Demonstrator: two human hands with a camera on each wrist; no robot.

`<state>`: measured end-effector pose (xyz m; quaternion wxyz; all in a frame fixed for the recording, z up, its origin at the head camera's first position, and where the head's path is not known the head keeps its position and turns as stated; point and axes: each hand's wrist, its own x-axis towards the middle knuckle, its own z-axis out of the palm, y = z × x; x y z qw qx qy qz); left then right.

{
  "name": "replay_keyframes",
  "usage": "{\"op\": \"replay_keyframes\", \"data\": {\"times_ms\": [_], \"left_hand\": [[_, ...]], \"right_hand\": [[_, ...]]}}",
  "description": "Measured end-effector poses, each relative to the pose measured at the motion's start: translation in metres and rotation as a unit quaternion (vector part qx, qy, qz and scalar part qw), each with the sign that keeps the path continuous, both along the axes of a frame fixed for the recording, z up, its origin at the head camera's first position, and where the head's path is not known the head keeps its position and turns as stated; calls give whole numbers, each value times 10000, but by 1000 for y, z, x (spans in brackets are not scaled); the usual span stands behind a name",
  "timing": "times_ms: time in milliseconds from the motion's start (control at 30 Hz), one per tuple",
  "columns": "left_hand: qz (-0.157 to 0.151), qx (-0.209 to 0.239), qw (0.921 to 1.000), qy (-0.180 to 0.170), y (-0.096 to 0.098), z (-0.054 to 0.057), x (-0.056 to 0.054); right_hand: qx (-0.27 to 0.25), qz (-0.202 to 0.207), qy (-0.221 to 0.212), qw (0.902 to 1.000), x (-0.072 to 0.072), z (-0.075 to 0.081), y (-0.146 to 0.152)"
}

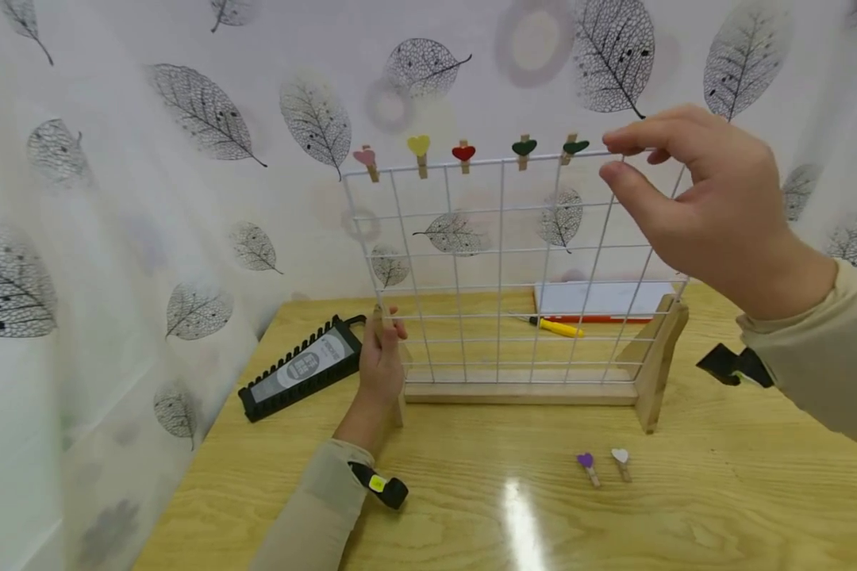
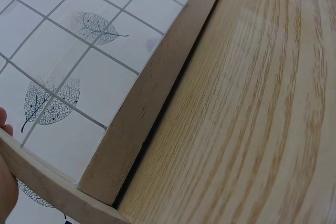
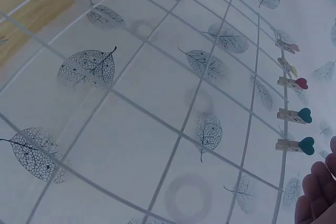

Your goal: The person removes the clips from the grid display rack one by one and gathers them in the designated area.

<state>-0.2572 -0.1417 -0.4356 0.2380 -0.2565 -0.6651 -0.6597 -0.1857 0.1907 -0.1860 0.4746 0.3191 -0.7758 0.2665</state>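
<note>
A white wire grid [image 1: 501, 208] stands upright in a wooden stand [image 1: 521, 393]. My left hand [image 1: 382, 361] grips the stand's left side post [image 2: 55, 188]. Near the grid's top right, my right hand [image 1: 710, 202] is raised, thumb and forefinger apart with nothing between them. Heart-topped clothespins sit along the top wire: pink [image 1: 367, 161], yellow [image 1: 419, 152], red [image 1: 464, 155] and two green, the rightmost green clothespin [image 1: 574, 148] being closest to that hand. On the table in front lie a purple-heart clothespin [image 1: 589, 468] and a white-heart clothespin [image 1: 621, 464].
Left of the stand lies a black toothed rack [image 1: 303, 366] with a grey label. Behind the grid are a yellow-handled tool [image 1: 560, 327] and a white box [image 1: 603, 299] with a red edge. A leaf-patterned curtain [image 1: 257, 190] hangs behind the wooden table [image 1: 471, 492].
</note>
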Motion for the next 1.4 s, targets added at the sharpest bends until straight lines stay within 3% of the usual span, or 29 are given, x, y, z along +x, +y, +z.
{"op": "replay_keyframes", "data": {"times_ms": [167, 367, 533, 767, 1400], "left_hand": [[-207, 86, 9997, 26, -2, 0, 0], [21, -98, 9999, 98, -2, 0, 0], [15, -99, 9999, 123, -1, 2, 1], [-19, -77, 10000, 44, -1, 2, 0], [60, -73, 9999, -39, -2, -1, -1]], "right_hand": [[126, -250, -465, 9985, -7, 10, -8], [-64, -368, -1353, 9901, -12, 16, -18], [-134, -524, -1713, 9837, -14, 18, -19], [-359, -495, -1788, 9820, -18, 17, -19], [-851, -185, -1506, 9848, -18, 12, -16]]}}
